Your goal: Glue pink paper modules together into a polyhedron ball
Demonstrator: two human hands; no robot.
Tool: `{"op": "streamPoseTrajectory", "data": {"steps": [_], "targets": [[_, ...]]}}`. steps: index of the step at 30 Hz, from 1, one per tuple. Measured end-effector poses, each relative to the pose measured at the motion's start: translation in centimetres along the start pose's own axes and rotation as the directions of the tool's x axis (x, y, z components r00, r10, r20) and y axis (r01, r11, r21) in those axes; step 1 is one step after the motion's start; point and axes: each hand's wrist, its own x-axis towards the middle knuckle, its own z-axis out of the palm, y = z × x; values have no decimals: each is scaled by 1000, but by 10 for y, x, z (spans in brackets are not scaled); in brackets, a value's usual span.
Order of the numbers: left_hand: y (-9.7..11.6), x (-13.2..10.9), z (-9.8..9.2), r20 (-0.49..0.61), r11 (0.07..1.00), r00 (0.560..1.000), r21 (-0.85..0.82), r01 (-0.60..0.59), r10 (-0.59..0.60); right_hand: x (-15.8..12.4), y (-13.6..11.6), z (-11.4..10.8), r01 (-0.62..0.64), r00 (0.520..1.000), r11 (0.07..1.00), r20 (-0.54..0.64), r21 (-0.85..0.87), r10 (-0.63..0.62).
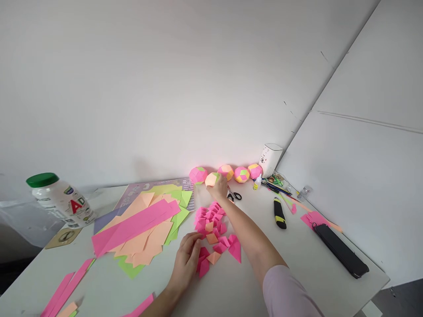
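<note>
Right hand (220, 188): fingers grasping the paper ball (212, 179) at 12 o'clock, in a gap of the ball row (242, 174) along the wall
Left hand (187, 259): fingers bent, tips on the folded pieces (213, 229) at 6 o'clock; we cannot tell whether they pinch one
Handling: we judge a light grip best, since pressed paper facets would dent; we keep the sleeve (287, 290) off the folded pieces
Jar (61, 201): 9 o'clock, green lid on, contents not readable
White carton (270, 158): 1 o'clock, contents hidden
</note>
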Motion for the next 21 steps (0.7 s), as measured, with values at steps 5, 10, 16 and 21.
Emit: {"op": "streamPoseTrajectory", "data": {"steps": [5, 10, 16, 21], "targets": [[-4, -3, 1, -63, 984, 995, -169, 59, -71, -50, -2, -45, 164, 983, 981, 67, 108, -171], [2, -10, 0, -136, 913, 982, -370, -174, 131, -145, 13, -111, 441, 783, 839, 321, 319, -533], [17, -44, 14, 296, 881, 949, -471, 44, 111, -192, 32, -159, 517, 587, 795, 546, 316, -598], [21, -48, 17, 498, 788, 866, -550, 277, 43, -100, 75, -190, 189, 874, 974, 473, -122, -110]]}}
